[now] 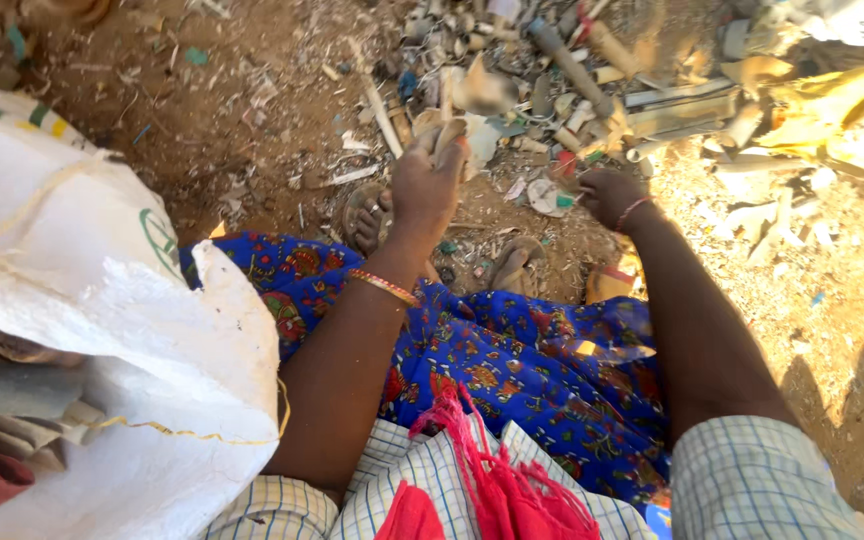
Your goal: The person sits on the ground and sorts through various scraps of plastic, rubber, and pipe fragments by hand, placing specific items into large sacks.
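Hard to make out a lot here: the scrap piece (449,135) in the left hand (424,190) is a pale, flat bit, partly covered by the fingers, and there's a blurry tan blob just above it that can't be told apart from the pile. The left hand is closed around that piece, held up just over the near edge of the scrap heap (592,80). The right hand (607,195) is down in the heap with its fingers curled into the bits; whether it's actually got hold of anything can't be told, since the fingertips are buried among the small stuff. Only the toes of the sandaled feet (367,215) peek out past the blue patterned skirt (512,360). A white sack (102,290) on the near left is cut off by the frame, with grey and tan scraps poking out of its mouth. The ground (232,110) is dry reddish dirt littered with chips, outdoors in strong sun, with bright glare washing out the far right corner.
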